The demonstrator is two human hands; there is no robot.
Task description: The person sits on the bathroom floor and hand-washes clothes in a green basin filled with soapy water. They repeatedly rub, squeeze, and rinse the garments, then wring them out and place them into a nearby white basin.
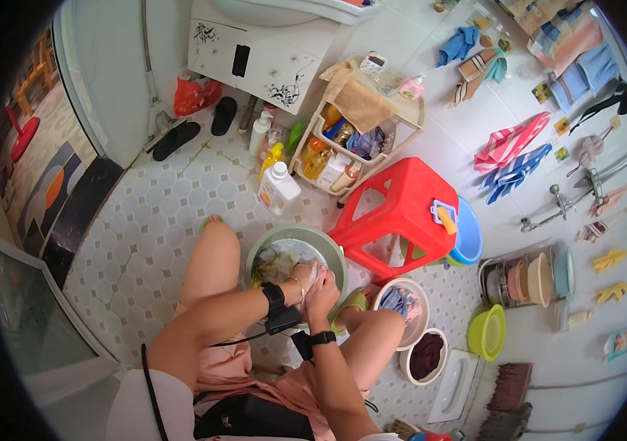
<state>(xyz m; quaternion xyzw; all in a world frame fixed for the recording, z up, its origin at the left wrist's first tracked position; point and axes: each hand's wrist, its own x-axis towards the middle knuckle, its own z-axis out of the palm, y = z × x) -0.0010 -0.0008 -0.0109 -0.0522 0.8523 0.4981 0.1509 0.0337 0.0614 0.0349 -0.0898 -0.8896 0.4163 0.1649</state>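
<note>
A grey-green basin (337, 259) stands on the floor between my knees, with sudsy water in it. A wet yellowish cloth (277, 264) lies in the water at its left side. My left hand (304, 276) and my right hand (322, 288) are pressed together over the right half of the basin. Their fingers are closed around a bunched part of wet cloth, mostly hidden between them. The left wrist wears a bangle and a black band, and the right wrist a black strap.
Right of the basin stand a red plastic stool (402, 195), a pink-white tub (422, 323) of clothes and a smaller tub (442, 365) with dark cloth. A white bottle (279, 189) is beyond the basin, before a beige storage cart (394, 128). A black cable (150, 393) runs along my left arm.
</note>
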